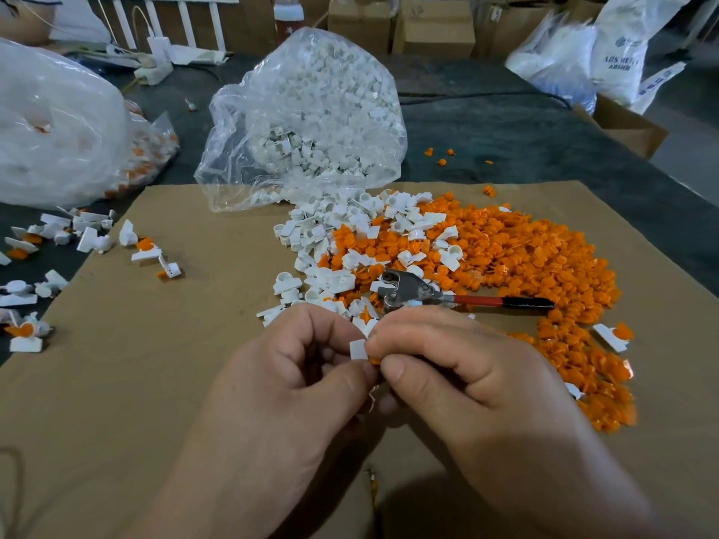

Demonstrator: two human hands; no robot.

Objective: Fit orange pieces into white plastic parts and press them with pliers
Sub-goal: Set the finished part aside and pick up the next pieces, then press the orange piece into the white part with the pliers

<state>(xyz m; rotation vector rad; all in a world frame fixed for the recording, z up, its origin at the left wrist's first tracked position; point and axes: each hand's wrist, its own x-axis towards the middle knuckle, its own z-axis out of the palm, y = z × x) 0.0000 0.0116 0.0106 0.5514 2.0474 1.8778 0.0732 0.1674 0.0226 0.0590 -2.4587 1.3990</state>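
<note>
My left hand (295, 375) and my right hand (459, 367) meet over the near middle of the brown cardboard sheet (136, 383). Between their fingertips they pinch a small white plastic part (358, 349), with a sliver of an orange piece (374, 360) showing under my right thumb. Just beyond the hands lie the pliers (428, 294), metal jaws to the left, red and black handle pointing right. A heap of orange pieces (544, 274) spreads to the right, mixed with loose white parts (330, 243).
A clear bag of white parts (311, 118) lies open behind the heap. A second bag (58, 130) sits at the far left. Fitted white-and-orange parts (93, 235) lie scattered on the left. Cardboard boxes (432, 29) and white sacks stand at the back.
</note>
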